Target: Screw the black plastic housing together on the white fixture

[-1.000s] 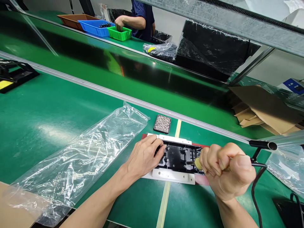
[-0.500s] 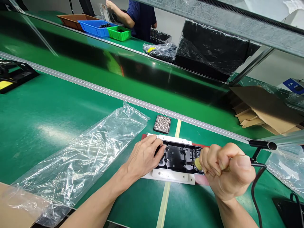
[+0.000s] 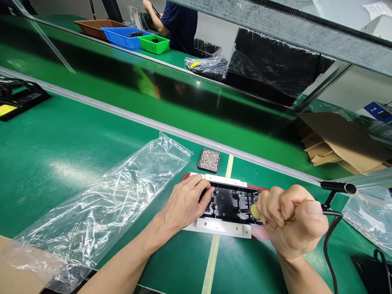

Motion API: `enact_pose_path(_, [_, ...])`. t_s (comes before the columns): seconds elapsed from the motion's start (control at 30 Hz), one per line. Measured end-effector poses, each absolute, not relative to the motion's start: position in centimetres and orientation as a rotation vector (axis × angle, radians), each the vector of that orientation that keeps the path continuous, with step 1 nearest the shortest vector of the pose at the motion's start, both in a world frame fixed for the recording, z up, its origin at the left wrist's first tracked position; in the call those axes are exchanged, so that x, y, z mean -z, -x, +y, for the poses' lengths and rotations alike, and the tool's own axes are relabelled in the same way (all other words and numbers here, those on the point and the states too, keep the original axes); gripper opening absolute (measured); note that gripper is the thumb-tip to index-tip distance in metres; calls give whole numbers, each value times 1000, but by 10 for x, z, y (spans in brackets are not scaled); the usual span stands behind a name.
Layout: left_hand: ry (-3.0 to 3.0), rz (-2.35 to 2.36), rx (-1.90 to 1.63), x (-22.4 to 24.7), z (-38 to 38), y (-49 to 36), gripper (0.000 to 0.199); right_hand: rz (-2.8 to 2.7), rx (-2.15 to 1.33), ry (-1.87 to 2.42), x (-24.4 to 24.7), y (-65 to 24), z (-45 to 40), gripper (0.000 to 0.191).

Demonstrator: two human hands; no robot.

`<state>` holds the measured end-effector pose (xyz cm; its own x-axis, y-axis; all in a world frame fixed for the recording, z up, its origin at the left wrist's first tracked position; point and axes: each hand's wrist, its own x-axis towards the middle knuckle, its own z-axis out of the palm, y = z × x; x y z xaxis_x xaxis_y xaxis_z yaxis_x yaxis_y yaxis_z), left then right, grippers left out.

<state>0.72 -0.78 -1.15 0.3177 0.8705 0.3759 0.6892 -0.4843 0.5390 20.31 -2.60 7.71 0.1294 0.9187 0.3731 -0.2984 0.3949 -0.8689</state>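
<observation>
A long black plastic housing (image 3: pixel 226 203), with ribs and small posts inside, lies between white blocks of a fixture (image 3: pixel 225 228) on the bench. My left hand (image 3: pixel 191 200) rests over the housing's left end, its fingers curled and gripping there; the fingertips are partly hidden. My right hand (image 3: pixel 292 220) is closed in a fist around a corded tool with a yellow front end (image 3: pixel 255 211). The tool's thin tip points left, into the right part of the housing. My fist hides most of its body. A small black tray of tiny metal pieces (image 3: pixel 209 160) stands behind the fixture.
A clear plastic bag (image 3: pixel 122 200) covers much of the bench at left. At right are a black tube on a stand (image 3: pixel 338 187), a black cable (image 3: pixel 329 245) and stacked cardboard (image 3: pixel 346 139). Across the divider, a co-worker (image 3: pixel 180 28) stands near coloured bins (image 3: pixel 122 37).
My left hand and the housing have stayed put. My right fist has shifted very slightly. The co-worker's arms have moved, one hand shifting right and now near a dark thin item.
</observation>
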Motion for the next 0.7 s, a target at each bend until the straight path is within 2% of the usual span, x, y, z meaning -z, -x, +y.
enact_pose_path(0.7, [-2331, 1390, -962, 15, -8, -7, 22, -1093, -1033, 725, -75, -205, -24, 47])
